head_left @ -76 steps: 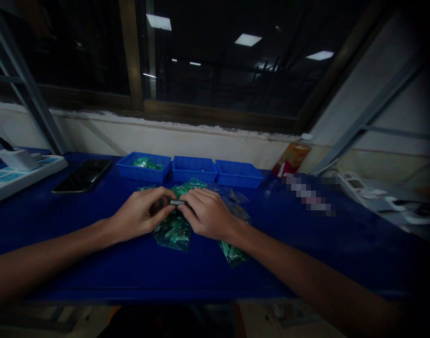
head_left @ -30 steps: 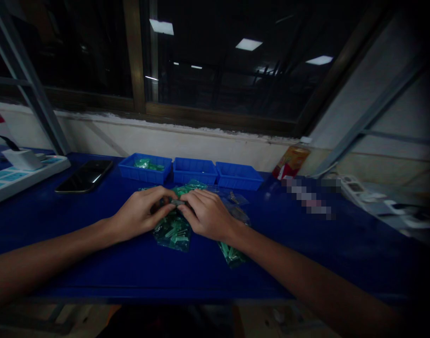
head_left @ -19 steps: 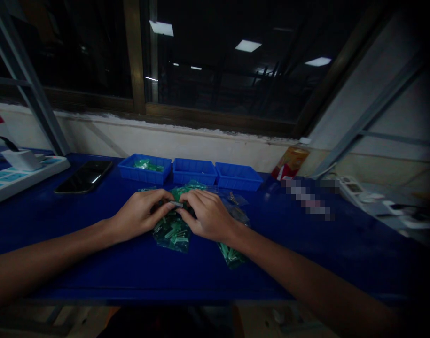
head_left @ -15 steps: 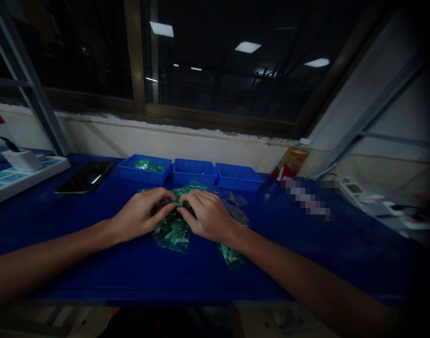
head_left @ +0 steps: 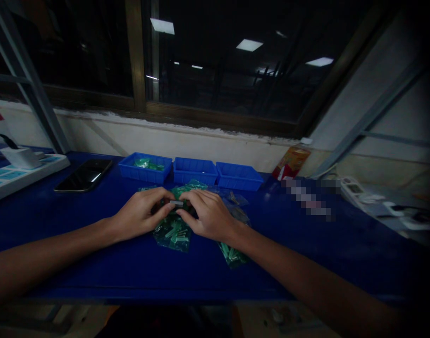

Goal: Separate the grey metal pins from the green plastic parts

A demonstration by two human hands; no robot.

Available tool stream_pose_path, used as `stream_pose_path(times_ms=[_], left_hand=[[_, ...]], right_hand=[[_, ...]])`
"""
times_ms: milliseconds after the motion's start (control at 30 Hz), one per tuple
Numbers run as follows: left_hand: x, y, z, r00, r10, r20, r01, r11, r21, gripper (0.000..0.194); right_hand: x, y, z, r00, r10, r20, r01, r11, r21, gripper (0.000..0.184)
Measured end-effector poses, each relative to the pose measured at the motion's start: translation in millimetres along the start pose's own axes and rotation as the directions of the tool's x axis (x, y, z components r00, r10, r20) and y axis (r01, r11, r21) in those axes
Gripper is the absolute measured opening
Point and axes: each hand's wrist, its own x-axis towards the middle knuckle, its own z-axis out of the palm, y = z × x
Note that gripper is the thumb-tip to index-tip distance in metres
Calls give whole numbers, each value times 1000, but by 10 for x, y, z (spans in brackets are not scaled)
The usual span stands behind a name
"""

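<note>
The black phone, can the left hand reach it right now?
Probably yes. The phone lies on the same side as the left hand, with just bare blue table between them. But that hand seems to be pinching a small grey piece, so it might have to let go first.

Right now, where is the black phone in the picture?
In the head view, the black phone lies flat on the blue table at the person's left, between the white power strip and the leftmost blue bin.

Dark window (head_left: 222, 61) at twelve o'clock, black phone (head_left: 83, 176) lying flat at nine, white power strip (head_left: 10, 182) beyond it, capped bottle (head_left: 296, 158) at three.
</note>
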Motion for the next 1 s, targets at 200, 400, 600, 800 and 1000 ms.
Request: stream_pose_path(times_ms=[200, 400, 600, 800, 1000], left_hand=[[6, -12, 9, 999, -11, 31, 12, 999, -32, 22], [13, 15, 8, 999, 8, -48, -10, 998, -55, 19], [21, 26, -36, 997, 30, -77, -31, 999, -9, 20], [15, 20, -65, 998, 38, -58, -35, 998, 53, 23], [8, 14, -61, 999, 36, -11, -35, 998, 61, 23]], right_hand=[[-1, 6, -1, 1000, -16, 4, 16, 1000, -26, 13], [-4, 6, -1, 1000, 2, 11, -2, 1000, -19, 18], [19, -21, 24, 999, 31, -43, -31, 999, 13, 19], [35, -76, 12, 996, 0, -84, 0, 1000, 3, 16], [23, -68, 30, 996, 1, -92, -7, 998, -63, 19]])
